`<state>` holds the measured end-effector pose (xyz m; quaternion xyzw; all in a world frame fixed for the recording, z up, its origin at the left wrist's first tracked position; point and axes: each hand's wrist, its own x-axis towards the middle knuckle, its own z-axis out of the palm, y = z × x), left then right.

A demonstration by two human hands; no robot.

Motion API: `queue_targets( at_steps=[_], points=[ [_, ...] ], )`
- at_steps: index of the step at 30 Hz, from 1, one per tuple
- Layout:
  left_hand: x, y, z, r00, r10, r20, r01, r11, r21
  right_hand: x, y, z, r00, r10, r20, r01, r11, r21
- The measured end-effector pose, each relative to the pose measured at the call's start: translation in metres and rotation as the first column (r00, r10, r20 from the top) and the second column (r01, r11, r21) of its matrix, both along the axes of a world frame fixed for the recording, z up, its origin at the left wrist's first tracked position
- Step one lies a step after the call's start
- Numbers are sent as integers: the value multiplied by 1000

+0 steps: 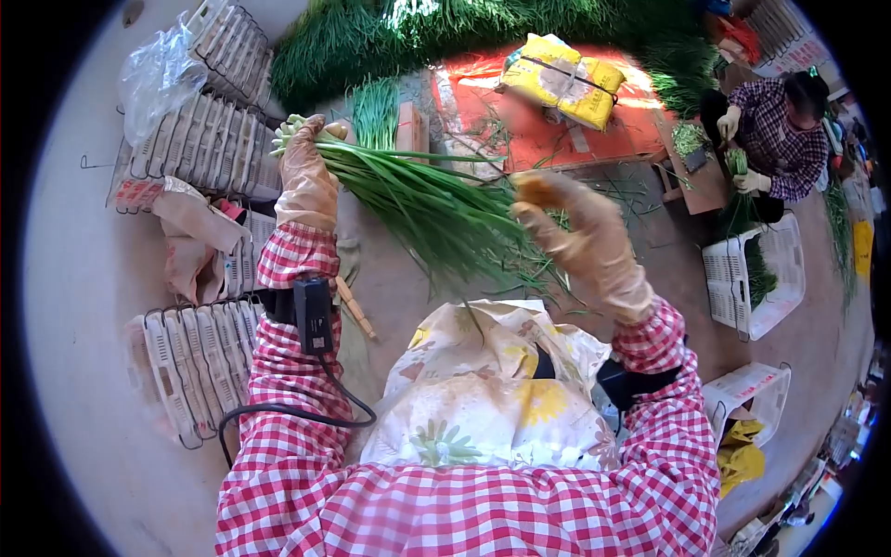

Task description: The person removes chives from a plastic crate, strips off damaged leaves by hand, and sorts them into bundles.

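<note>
My left hand [308, 181], in a stained, translucent glove, is closed round the pale root end of a bunch of garlic chives [418, 190]. The long green leaves fan out to the right and downward, above my lap. Near the leaf tips, my gloved right hand [589, 246] has its fingers curved and apart, slightly blurred, with nothing visible in them. Whether it brushes any leaf tips I cannot tell. Below the bunch, a flower-patterned apron [483, 408] covers my lap.
Stacked white crates [200, 139] line the left side. Ahead are a yellow packet [566, 79] on a red sheet [464, 111] and heaps of greens [353, 46]. At right, a co-worker [780, 130] holds greens beside a white crate [780, 269]. Loose leaves litter the floor.
</note>
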<state>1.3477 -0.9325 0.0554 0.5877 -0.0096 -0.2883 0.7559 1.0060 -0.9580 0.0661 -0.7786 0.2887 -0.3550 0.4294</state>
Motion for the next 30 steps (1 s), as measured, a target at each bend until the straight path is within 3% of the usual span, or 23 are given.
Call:
queue_targets(
  at_steps=[1, 3, 5, 6, 8, 9, 10, 12, 13, 15, 16, 18, 19, 20, 22, 23, 24, 26, 28, 30],
  points=[
    [-3, 2, -2, 992, -126, -30, 122, 987, -108, 16, 7, 5, 998, 59, 28, -58, 998, -22],
    [-15, 11, 3, 933, -360, -11, 334, 877, -344, 45, 19, -8, 983, 5, -182, -5, 1000, 2],
    [-27, 13, 8, 845, -511, 161, 498, 640, -585, 66, 25, -29, 988, 111, -112, -65, 933, 355],
    [-40, 20, 21, 848, -497, 184, 500, 635, -588, 73, 33, -29, 979, 189, -70, -124, 839, 530],
    [-45, 27, 21, 818, -573, 54, 380, 467, -798, 80, 55, -17, 894, 443, 71, -429, 799, 422],
    [-47, 30, 21, 850, -520, 84, 382, 499, -778, 86, 64, -21, 873, 486, 32, -483, 855, 187],
    [-48, 32, 22, 879, -463, 116, 379, 529, -759, 84, 70, -11, 852, 524, 17, -515, 830, 213],
    [-32, 31, 6, 946, -316, -67, 161, 641, -750, 81, 79, -22, 844, 532, -67, -512, 838, 189],
    [-20, 21, 0, 936, -214, -279, -52, 701, -711, 79, 82, -24, 832, 543, -116, -519, 834, 186],
    [-17, 42, 12, 901, -416, 119, 351, 541, -764, 54, 72, -18, 769, 593, -240, -551, 804, 222],
    [-15, 45, 16, 911, -391, 129, 346, 556, -755, 39, 66, -17, 682, 664, -307, -559, 743, 367],
    [-8, 52, 15, 921, -363, 142, 339, 566, -752, 11, 54, -18, 552, 684, -478, -516, 730, 449],
    [-1, 54, 14, 922, -360, 144, 338, 562, -755, -5, 46, -20, 580, 693, -428, -512, 719, 471],
    [1, 57, 15, 922, -359, 146, 338, 560, -756, -17, 39, -9, 509, 664, -548, -413, 747, 521],
    [4, 60, 18, 920, -361, 152, 343, 554, -758, -49, 28, -14, 527, 532, -662, -282, 845, 455],
    [6, 62, 18, 925, -354, 134, 326, 564, -758, -59, 22, -5, 430, 433, -792, -202, 901, 383],
    [7, 64, 18, 939, -324, 118, 301, 600, -741, -92, 23, -37, 664, 159, -731, -277, 960, -43],
    [9, 67, 18, 960, -264, 87, 247, 667, -703, -118, 2, -66, 759, 2, -651, -89, 991, -100],
    [14, 68, 16, 964, -262, 56, 226, 687, -691, -96, 1, -15, 808, -173, -564, 329, 926, 188],
    [18, 69, 14, 961, -275, 41, 229, 699, -678, -83, -4, 0, 913, -288, -289, 363, 897, 254]
  ],
)
